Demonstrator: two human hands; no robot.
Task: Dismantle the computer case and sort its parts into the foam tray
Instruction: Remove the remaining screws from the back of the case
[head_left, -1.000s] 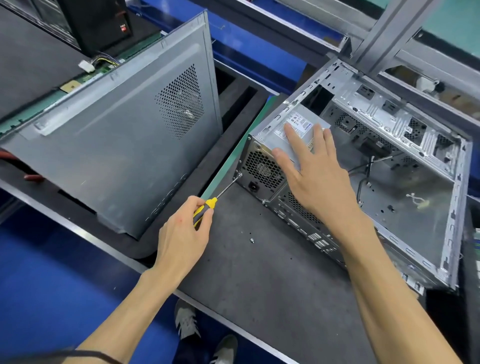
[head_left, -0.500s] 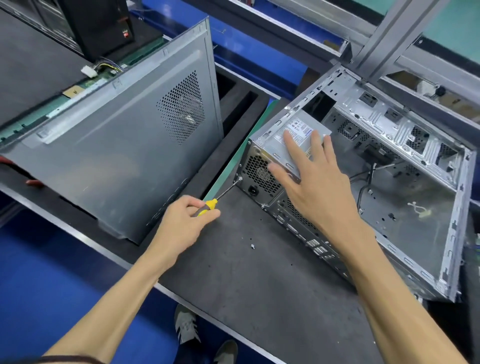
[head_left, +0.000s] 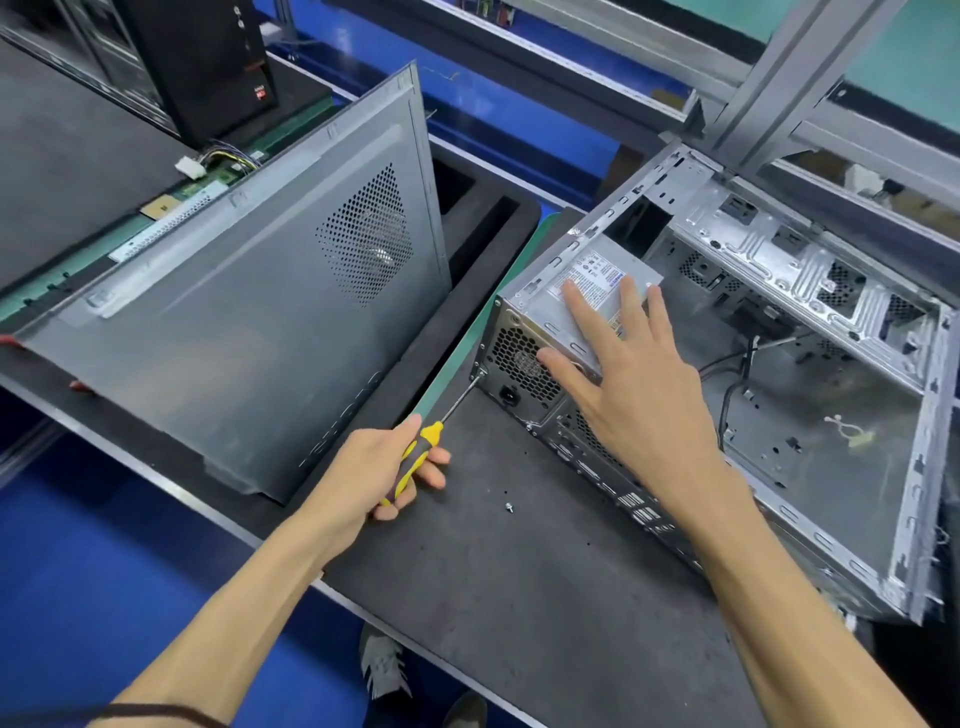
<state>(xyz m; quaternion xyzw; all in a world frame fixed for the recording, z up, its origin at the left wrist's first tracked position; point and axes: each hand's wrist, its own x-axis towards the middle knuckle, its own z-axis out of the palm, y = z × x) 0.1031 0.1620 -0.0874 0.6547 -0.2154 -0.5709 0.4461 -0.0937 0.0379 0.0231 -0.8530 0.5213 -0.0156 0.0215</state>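
The open metal computer case (head_left: 852, 467) lies on its side on the grey mat, its power supply (head_left: 582, 301) still in the near left corner. My right hand (head_left: 628, 384) lies flat on the power supply, fingers straight. My left hand (head_left: 379, 467) grips a yellow and black screwdriver (head_left: 415, 452); its tip sits at a screw on the case's rear corner beside the power supply fan grille. The removed side panel (head_left: 234, 332) leans in the black foam tray (head_left: 467, 291) on the left.
A loose screw (head_left: 509, 507) lies on the grey mat (head_left: 519, 582) between my hands. A circuit board with wires (head_left: 218, 166) and a black unit (head_left: 208, 57) sit behind the panel. Aluminium frame rails (head_left: 769, 67) stand behind the case. My shoes show below the bench edge.
My left hand has turned on the screwdriver handle, fingers now wrapped further round it, with the tip kept at the same corner screw. My right hand stays flat on the power supply.
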